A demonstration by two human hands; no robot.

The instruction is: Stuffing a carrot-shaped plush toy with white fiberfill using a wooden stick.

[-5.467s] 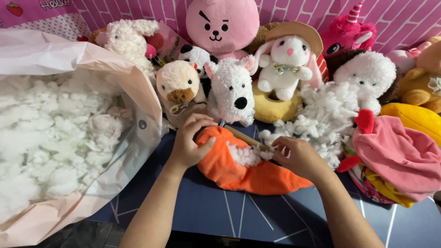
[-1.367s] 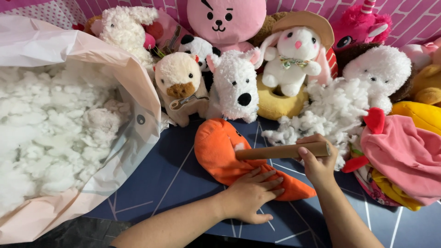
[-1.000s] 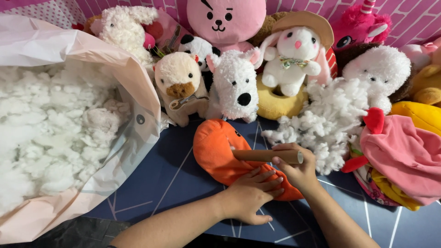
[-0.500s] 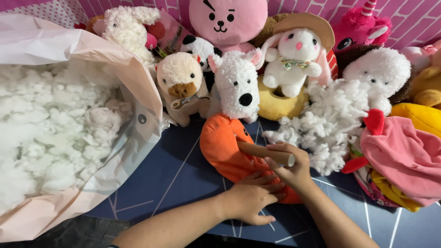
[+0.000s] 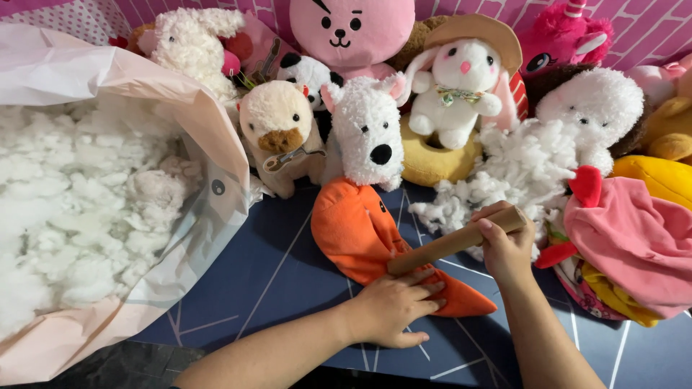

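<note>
Left hand (image 5: 393, 306): nearest the camera, flat and spread, fingers pressed on the lower tapered end of the orange fabric plush skin (image 5: 375, 241); grips nothing.

Right hand (image 5: 504, 245): just right of the orange skin, closed round the upper end of a plain brown wooden rod (image 5: 454, 240); rod slanted down-left, its tip at the skin's opening beside the left fingers.

Orange skin: lying on the dark blue mat with thin white lines (image 5: 274, 274), partly plump, narrow end limp.

Loose white fibre stuffing heap (image 5: 504, 184): just beyond and right of the skin.

Pink plastic bag of white stuffing (image 5: 108, 216): well left of the skin.

White fluffy dog plush (image 5: 367, 133): touching the skin's far edge — row of other soft toys behind.

Risks, as judgement: rod tip could jab the left fingers or punch through the seam if driven hard; skin could slide on the mat should the flat palm ease off — rod then skids out.
</note>
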